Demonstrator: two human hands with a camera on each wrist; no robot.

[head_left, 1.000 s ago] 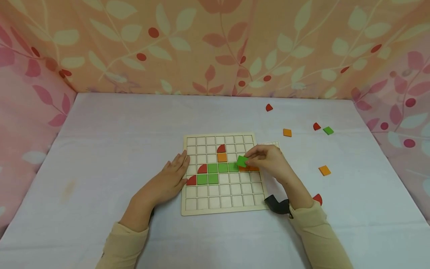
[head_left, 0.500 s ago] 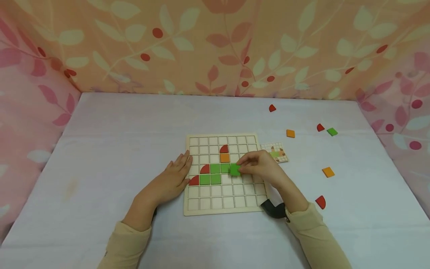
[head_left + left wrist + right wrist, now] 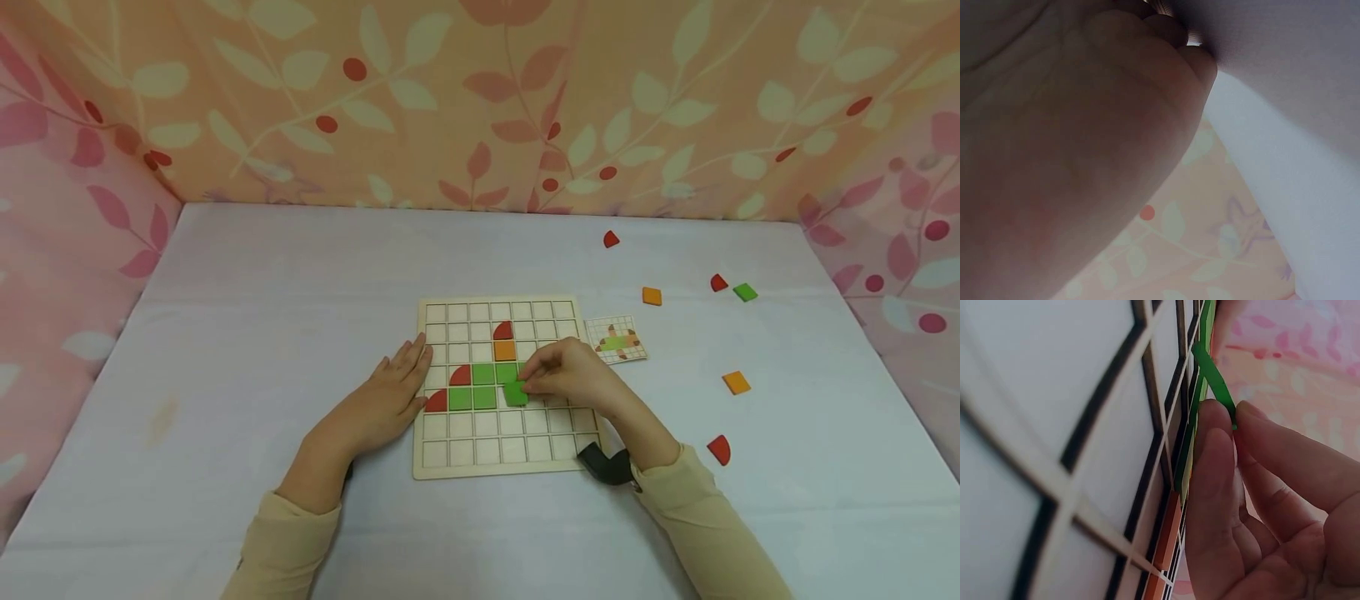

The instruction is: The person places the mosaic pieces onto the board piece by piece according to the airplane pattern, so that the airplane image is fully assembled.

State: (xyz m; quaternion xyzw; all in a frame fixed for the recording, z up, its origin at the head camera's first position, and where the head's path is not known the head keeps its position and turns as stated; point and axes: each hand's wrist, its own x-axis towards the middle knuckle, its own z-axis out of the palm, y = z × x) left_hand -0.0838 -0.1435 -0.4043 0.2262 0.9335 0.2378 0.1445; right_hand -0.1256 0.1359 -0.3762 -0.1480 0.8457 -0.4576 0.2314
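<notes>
A pale wooden grid board (image 3: 487, 451) lies on the white table, with red, green and orange pieces set in some of its cells. My right hand (image 3: 572, 379) pinches a green square tile (image 3: 515, 393) between thumb and fingertips, over the cell right of the two lower green tiles. In the right wrist view the tile (image 3: 1215, 380) sits tilted, one edge at the board. My left hand (image 3: 386, 403) lies with fingers straight, fingertips on the board's left edge. Its palm (image 3: 1072, 137) fills much of the left wrist view.
A small pattern card (image 3: 617, 340) lies at the board's right edge. Loose red quarter-circles (image 3: 719, 450), orange squares (image 3: 737, 382) and a green tile (image 3: 746, 292) are scattered to the right. Flowered cloth (image 3: 480, 108) walls the table's back and sides.
The right hand has carried the green tile left and toward the near side, from above the orange tiles to the row below. The left hand stays at the board's edge.
</notes>
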